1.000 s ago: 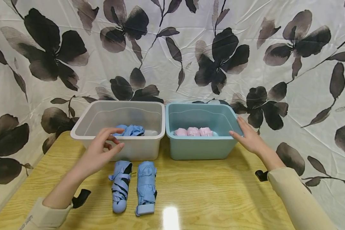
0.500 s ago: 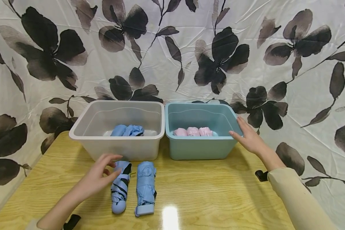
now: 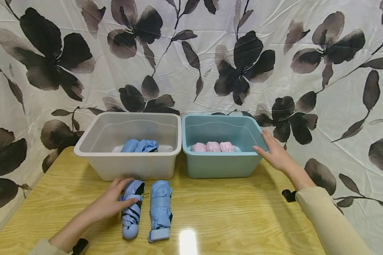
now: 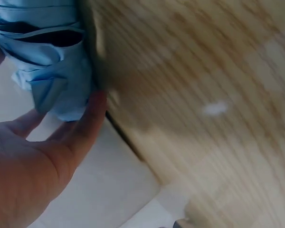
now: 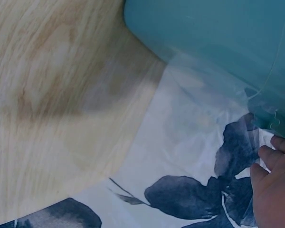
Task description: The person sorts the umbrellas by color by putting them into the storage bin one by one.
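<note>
My left hand [image 3: 106, 203] is at the left folded umbrella [image 3: 131, 223], a blue one with dark stripes and a rounded handle end, lying on the table. The thumb lies across its top and the fingers reach round its far end. In the left wrist view, fingers [image 4: 92, 116] meet the sides of the bunched blue fabric [image 4: 61, 90]. A second folded blue umbrella [image 3: 160, 209] with a flat handle end lies just to the right. My right hand [image 3: 277, 154] rests with extended fingers on the right rim of the teal bin [image 3: 223, 166].
A light grey bin [image 3: 137, 166] stands at the back left, holding blue folded bundles [image 3: 143, 145]. Inside the teal bin sit several pink bundles [image 3: 213, 147]. Both bins stand side by side on the wooden table [image 3: 229, 212], before a floral cloth [image 3: 191, 56].
My left hand has come down from in front of the grey bin's rim to the left umbrella, its thumb now over it. The right hand stays on the teal bin.
</note>
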Demonstrator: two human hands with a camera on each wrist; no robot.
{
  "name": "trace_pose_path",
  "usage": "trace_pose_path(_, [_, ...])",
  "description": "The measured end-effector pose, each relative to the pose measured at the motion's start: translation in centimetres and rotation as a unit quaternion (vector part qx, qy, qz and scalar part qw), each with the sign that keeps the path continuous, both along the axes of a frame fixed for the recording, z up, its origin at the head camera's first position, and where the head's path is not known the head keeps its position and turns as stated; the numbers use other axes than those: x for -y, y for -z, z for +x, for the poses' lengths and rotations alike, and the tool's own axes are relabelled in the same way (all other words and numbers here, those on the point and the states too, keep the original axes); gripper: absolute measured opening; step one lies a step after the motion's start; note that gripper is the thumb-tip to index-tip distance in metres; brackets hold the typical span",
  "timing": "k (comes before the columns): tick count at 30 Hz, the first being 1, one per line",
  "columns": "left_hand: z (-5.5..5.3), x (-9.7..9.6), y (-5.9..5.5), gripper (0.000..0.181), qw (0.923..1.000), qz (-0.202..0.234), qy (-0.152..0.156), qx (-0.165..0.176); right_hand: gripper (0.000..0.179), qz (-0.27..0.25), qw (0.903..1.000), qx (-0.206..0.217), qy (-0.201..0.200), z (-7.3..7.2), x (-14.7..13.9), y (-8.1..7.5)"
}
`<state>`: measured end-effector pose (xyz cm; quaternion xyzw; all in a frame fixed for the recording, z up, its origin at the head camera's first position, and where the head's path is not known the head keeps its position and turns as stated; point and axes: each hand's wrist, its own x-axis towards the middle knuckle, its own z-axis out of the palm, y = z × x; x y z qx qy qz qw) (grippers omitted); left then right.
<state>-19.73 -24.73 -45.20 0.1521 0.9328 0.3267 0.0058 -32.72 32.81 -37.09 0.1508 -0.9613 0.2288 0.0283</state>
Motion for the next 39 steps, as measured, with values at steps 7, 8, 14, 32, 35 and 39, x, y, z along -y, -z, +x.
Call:
trace_pose_path(7, [-0.7, -0.3, 0.3, 0.086, 0.9996, 0.010, -0.002, 0.027, 0.089, -0.002, 1.0000, -0.001, 0.001, 0.0, -0.1, 0.1])
trace_pose_path(8, [-0.7, -0.4, 0.3, 0.086, 0.9996, 0.010, -0.003, 0.027, 0.089, -0.002, 1.0000, -0.001, 0.000, 0.0, -0.1, 0.1])
trace_pose_path(14, [-0.8, -1.0, 0.3, 0.085, 0.9997, 0.014, -0.011, 0.015, 0.089, -0.003, 1.0000, -0.001, 0.000, 0.0, 0.0, 0.0])
trace_pose_path(32, [0.7, -0.7, 0.1, 0.080, 0.9955, 0.089, -0.032, 0.002, 0.090, 0.002, 1.0000, 0.002, 0.004, 0.1, 0.1, 0.2])
trace_pose_path(35, [1.2, -0.6, -0.1, 0.080, 0.9940, 0.103, -0.036, 0.000, 0.090, 0.002, 1.0000, 0.002, 0.003, 0.1, 0.1, 0.2])
trace_pose_path(39, [1.7, -0.5, -0.9, 0.080, 0.9918, 0.122, -0.036, -0.008, 0.090, 0.002, 1.0000, 0.002, 0.000, 0.1, 0.1, 0.1])
